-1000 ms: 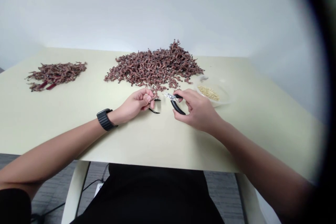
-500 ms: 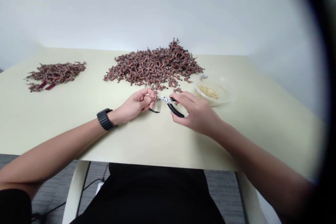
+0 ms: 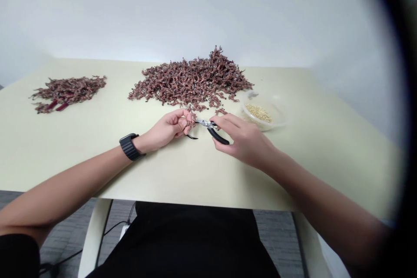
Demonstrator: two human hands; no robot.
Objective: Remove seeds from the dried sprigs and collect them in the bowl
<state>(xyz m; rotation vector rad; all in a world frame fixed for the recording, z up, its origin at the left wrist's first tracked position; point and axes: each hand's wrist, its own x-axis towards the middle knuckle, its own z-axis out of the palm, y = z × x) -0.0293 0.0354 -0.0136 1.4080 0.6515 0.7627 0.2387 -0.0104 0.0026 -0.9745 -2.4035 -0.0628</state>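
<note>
Across the near half of a pale table (image 3: 182,182), both hands are at work, and all the action is in one tight little spot. Look at the left hand (image 3: 169,129): its thumb and fingertips are pinching a small reddish-brown piece (image 3: 193,119), held just in front of the big pile (image 3: 192,80) of similar pieces. And on the other side, the right hand (image 3: 244,137) is wrapped round a pair of black-handled pliers (image 3: 219,136), index finger along the upper handle, thumb against the lower one, the two handles standing apart. The silver nose points left, straight at the pinched piece! Do the tips actually bite on it? It's too small and blurred from where I stand to call.

Just below the left fingertips, a thin black curved tip (image 3: 192,137) pokes out over the tabletop. Beside the right hand's knuckles, on the far side, lies a stray brown piece (image 3: 222,111), and a little beyond that hand sits a clear plastic bowl (image 3: 279,117) with golden bits (image 3: 259,113) heaped inside it. Over on the far left, well apart from everything, lies a smaller brown heap (image 3: 73,89), with red handles (image 3: 61,106) showing at its near edge. A black watch (image 3: 130,147) circles the left wrist.
</note>
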